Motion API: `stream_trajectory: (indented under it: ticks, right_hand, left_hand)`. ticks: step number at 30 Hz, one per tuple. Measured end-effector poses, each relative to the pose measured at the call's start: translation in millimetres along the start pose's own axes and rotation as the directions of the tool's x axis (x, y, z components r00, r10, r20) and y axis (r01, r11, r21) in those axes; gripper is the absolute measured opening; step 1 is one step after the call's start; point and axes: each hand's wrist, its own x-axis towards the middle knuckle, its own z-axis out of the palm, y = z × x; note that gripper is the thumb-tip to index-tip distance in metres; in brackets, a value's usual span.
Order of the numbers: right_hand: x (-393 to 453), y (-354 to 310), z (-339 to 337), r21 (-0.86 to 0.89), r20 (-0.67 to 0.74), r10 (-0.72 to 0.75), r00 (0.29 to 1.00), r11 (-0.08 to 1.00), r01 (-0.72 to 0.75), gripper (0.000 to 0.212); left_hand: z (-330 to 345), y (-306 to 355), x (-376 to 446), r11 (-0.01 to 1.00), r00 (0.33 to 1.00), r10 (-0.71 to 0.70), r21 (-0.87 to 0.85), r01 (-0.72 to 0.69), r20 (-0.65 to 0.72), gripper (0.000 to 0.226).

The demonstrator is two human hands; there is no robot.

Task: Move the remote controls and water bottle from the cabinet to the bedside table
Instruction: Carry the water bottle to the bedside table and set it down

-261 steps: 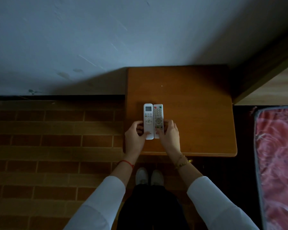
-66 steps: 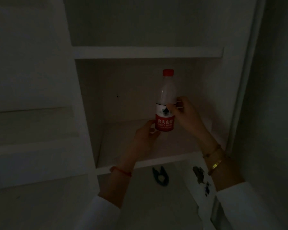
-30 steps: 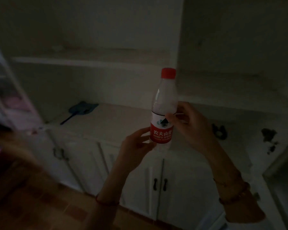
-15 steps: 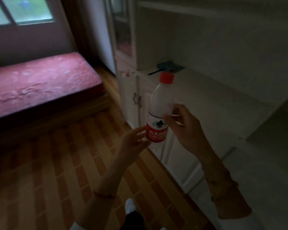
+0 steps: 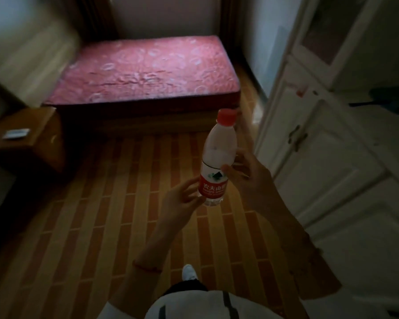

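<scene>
A clear water bottle (image 5: 219,149) with a red cap and red label stands upright in the air at the centre of the view. My right hand (image 5: 251,180) grips its middle from the right. My left hand (image 5: 182,199) touches its base from the left with curled fingers. The wooden bedside table (image 5: 39,134) stands at the far left edge, beside the bed. Two white remote controls (image 5: 15,134) lie side by side on its top, blurred and small.
A bed with a red patterned mattress (image 5: 145,70) fills the far middle. White cabinet doors (image 5: 320,162) run along the right, with a dark blue object (image 5: 392,100) on the counter. Wood-patterned floor (image 5: 101,215) stretches between me and the table.
The view has swung left, away from the cabinet; the bed has come to the centre and the bedside table has appeared at the left. Both hands keep the bottle upright.
</scene>
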Motion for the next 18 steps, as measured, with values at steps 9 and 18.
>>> stream_trajectory:
  ticks: [9,18]
  right_hand:
    - [125,-22,105,0.026,0.231,-0.084,0.969,0.996,0.081,0.051]
    - [273,-23,202,0.085,0.419,-0.134,0.898,0.991,0.108,0.048]
  left_hand:
    - [-113,-16,67,0.996,0.976,-0.065,-0.069,0.052,-0.210,0.056]
    - [-212,-38,168,0.985,0.911,-0.144,-0.143,0.095,-0.387,0.056]
